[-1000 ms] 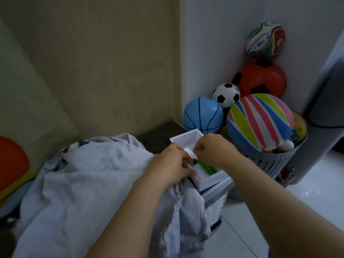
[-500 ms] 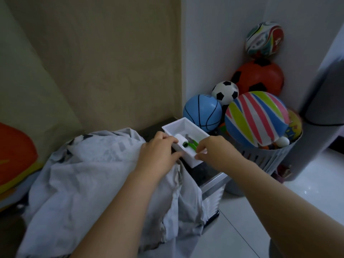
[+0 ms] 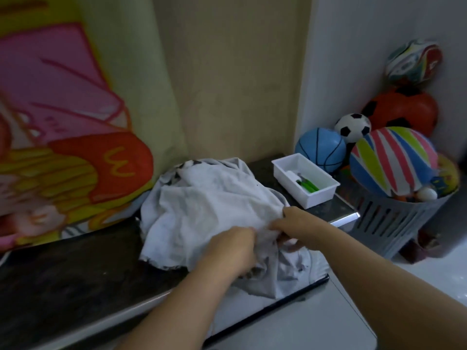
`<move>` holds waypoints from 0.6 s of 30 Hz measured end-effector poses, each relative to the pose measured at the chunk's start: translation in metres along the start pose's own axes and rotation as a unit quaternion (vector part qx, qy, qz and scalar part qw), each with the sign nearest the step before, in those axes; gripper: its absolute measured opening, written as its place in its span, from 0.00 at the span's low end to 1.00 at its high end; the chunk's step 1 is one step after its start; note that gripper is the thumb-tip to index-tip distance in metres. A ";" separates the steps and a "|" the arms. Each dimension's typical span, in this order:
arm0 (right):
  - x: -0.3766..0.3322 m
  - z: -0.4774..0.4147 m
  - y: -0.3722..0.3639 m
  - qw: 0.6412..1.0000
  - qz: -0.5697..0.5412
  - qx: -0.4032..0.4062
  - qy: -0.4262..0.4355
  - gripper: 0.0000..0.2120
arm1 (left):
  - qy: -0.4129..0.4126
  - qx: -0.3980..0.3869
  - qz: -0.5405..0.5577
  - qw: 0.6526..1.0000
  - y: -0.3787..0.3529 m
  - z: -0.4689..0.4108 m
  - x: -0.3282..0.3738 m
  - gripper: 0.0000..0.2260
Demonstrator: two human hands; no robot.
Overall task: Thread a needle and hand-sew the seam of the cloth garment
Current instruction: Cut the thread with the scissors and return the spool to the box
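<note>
Pale grey cloth garment (image 3: pixel 214 205), crumpled and smudged with dark marks, lies heaped on the dark countertop (image 3: pixel 75 274), just left of a white tray (image 3: pixel 319 200). The left hand (image 3: pixel 233 250) curls its fingers into the near folds. The right hand (image 3: pixel 293 224) pinches a fold just beside it, forearms reaching in from below.

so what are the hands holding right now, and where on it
Both hold the pale cloth garment: the left hand and right hand bunch its near edge, side by side.
</note>
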State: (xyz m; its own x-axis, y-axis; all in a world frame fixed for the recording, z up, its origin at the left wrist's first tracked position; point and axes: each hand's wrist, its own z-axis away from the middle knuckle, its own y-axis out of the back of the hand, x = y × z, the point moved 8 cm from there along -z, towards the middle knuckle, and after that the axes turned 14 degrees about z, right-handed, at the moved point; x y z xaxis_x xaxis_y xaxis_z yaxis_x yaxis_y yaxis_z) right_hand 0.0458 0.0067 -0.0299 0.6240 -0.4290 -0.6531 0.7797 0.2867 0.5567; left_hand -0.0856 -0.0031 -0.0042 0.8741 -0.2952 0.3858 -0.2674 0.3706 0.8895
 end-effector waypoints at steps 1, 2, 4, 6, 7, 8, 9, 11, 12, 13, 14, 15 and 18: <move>-0.009 0.003 0.000 1.000 -0.029 0.004 0.011 0.09 | 0.005 0.039 0.017 0.999 0.013 0.000 -0.011 0.08; -0.024 0.005 0.006 0.998 -0.036 0.029 0.039 0.07 | 0.010 0.088 0.044 0.995 0.032 0.001 -0.021 0.08; -0.069 0.011 0.026 0.983 0.015 0.131 0.125 0.05 | 0.000 0.188 0.099 0.977 0.076 0.006 -0.032 0.08; -0.124 0.027 0.046 0.943 0.024 0.243 0.224 0.11 | -0.047 0.298 0.116 0.946 0.122 0.019 -0.032 0.06; -0.149 0.038 0.052 0.918 0.017 0.287 0.272 0.13 | -0.077 0.360 0.111 0.923 0.141 0.030 -0.032 0.06; -0.174 0.049 0.052 0.892 0.028 0.318 0.320 0.14 | -0.098 0.418 0.102 0.897 0.157 0.041 -0.037 0.07; -0.191 0.055 0.048 0.872 0.058 0.333 0.355 0.13 | -0.110 0.455 0.099 0.878 0.167 0.052 -0.043 0.08; -0.199 0.041 0.029 0.862 0.157 0.318 0.363 0.08 | -0.089 0.474 0.129 0.866 0.168 0.060 -0.069 0.07; -0.190 0.026 0.013 0.869 0.231 0.290 0.328 0.09 | -0.049 0.462 0.174 0.868 0.161 0.059 -0.088 0.06; -0.175 0.010 -0.007 0.872 0.308 0.252 0.285 0.13 | -0.001 0.424 0.181 0.887 0.147 0.054 -0.107 0.07; -0.155 -0.004 -0.021 0.867 0.380 0.213 0.241 0.16 | 0.029 0.369 0.132 0.920 0.130 0.044 -0.114 0.09; -0.137 -0.017 -0.042 0.861 0.432 0.171 0.207 0.18 | 0.064 0.294 0.077 0.951 0.106 0.037 -0.128 0.12; -0.092 -0.037 -0.078 0.845 0.503 0.095 0.156 0.22 | 0.104 0.117 0.025 0.987 0.043 0.021 -0.155 0.14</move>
State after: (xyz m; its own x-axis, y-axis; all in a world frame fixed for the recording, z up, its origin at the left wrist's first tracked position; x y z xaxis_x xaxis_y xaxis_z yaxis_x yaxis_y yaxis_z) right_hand -0.0708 0.0557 -0.0327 0.9723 0.2056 0.1110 -0.1559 0.2170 0.9637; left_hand -0.2410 0.0396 -0.0208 0.9151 -0.0854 0.3940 -0.3780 0.1585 0.9121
